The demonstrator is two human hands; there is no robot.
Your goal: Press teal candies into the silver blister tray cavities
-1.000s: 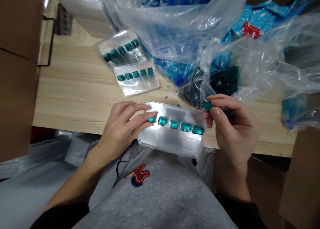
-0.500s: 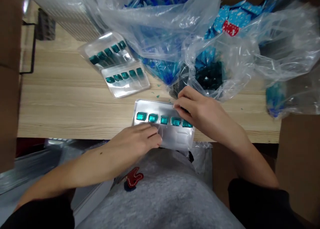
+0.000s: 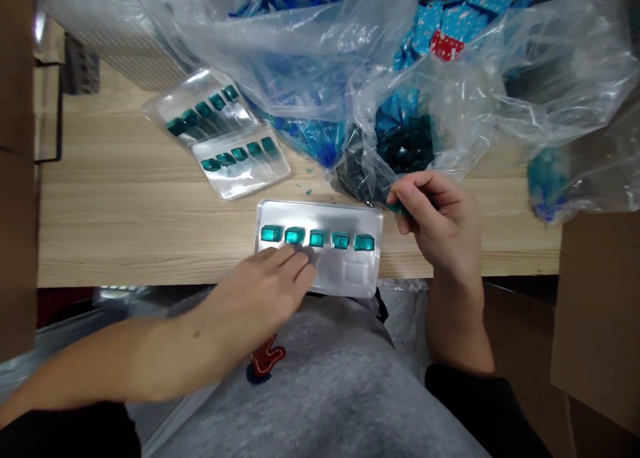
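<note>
A clear plastic blister tray (image 3: 334, 283) lies at the table's front edge, with a row of teal gem-like blocks (image 3: 317, 239) in its upper hollows. My left hand (image 3: 280, 278) covers the tray's lower left, its fingers curled and closed; the fingertips and anything in them are hidden. Just right of the tray, my right hand (image 3: 434, 211) is raised in a pinch around a teal block (image 3: 399, 208), which shows only partly. Beside that hand, an open clear bag (image 3: 367, 171) holds many dark teal blocks (image 3: 407, 148).
Two similar trays (image 3: 237, 188) with teal blocks overlap at the left. A large clear bag (image 3: 310, 51) of blue pieces stands behind, near blue patterned wrappers (image 3: 455, 21). Another bag (image 3: 547, 185) sits at the right. Teal crumbs dot the wooden table (image 3: 125, 218).
My right hand has moved right, off the tray's upper right corner, and turned over near the dark block bag. The rightmost block now shows fully. My left hand remains on the tray.
</note>
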